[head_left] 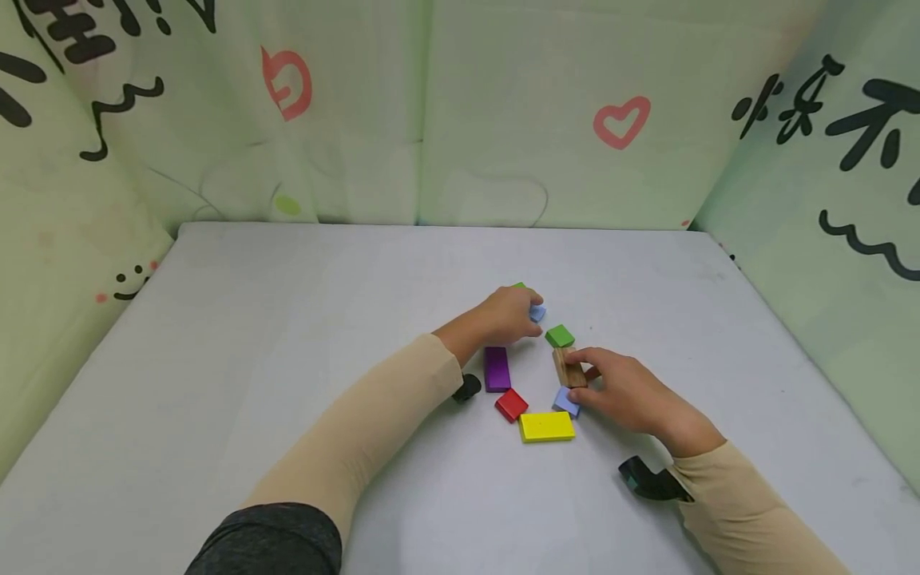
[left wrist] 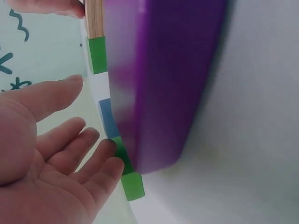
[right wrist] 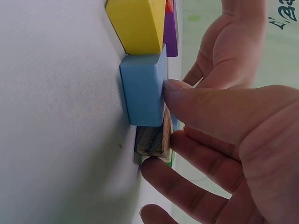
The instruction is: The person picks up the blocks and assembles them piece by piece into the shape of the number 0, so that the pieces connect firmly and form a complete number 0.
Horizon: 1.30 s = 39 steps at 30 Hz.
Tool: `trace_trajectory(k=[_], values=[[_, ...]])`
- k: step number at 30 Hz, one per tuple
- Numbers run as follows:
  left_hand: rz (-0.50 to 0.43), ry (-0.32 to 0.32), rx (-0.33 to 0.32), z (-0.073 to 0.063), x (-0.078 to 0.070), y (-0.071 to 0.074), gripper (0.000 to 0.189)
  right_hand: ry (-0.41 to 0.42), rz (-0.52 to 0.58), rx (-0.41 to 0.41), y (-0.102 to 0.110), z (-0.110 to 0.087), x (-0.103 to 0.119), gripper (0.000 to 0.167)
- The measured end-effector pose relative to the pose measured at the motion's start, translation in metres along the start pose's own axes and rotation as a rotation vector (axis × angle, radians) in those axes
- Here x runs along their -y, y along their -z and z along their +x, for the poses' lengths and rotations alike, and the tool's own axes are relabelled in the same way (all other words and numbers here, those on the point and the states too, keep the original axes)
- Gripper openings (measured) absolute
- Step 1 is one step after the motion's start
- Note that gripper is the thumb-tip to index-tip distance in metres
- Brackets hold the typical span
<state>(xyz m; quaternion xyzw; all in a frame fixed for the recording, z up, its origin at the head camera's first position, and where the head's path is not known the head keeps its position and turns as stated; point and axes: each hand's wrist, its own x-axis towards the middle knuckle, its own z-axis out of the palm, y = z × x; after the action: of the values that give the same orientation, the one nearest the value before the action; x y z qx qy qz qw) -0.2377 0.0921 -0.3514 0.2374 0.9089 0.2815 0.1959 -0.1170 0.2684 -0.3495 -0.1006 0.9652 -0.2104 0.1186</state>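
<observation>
My left hand (head_left: pixel 506 314) reaches to the far side of a rough ring of coloured blocks, its fingers loosely bent beside a blue block (head_left: pixel 537 312) and green block (left wrist: pixel 133 186). Contact there is hard to tell. On the right side, my right hand (head_left: pixel 632 395) touches a wooden block (head_left: pixel 570 371) with spread fingers, and its thumb rests against another blue block (right wrist: pixel 144 91). One more green block (head_left: pixel 559 335) adjoins the wooden one's far end. A purple block (head_left: pixel 497 370), a red block (head_left: pixel 512 405) and a yellow block (head_left: pixel 547 426) form the left and near parts.
The blocks lie on a white table (head_left: pixel 287 335). Pale green printed curtains (head_left: pixel 489 104) enclose its back and sides. Dark wrist cameras stick out beneath both sleeves, the right one (head_left: pixel 650 481) low over the tabletop.
</observation>
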Motion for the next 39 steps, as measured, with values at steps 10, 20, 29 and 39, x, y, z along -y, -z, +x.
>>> trace_trajectory(k=[10,20,29,39], values=[[0.079,-0.029,0.005,0.0056,-0.0031,-0.0018,0.051,0.005,-0.003,-0.004,-0.0003,0.0011,-0.0003,0.053],[0.176,-0.043,0.002,0.0104,-0.0043,-0.0049,0.048,0.012,-0.004,-0.005,-0.0006,0.0008,-0.0008,0.054],[0.139,-0.045,-0.006,0.0084,-0.0034,-0.0042,0.044,-0.021,-0.001,0.002,-0.0005,0.0023,-0.0003,0.054],[0.039,-0.049,-0.021,0.0085,0.0023,-0.0067,0.035,-0.003,0.001,0.001,0.0002,0.0003,-0.0008,0.055]])
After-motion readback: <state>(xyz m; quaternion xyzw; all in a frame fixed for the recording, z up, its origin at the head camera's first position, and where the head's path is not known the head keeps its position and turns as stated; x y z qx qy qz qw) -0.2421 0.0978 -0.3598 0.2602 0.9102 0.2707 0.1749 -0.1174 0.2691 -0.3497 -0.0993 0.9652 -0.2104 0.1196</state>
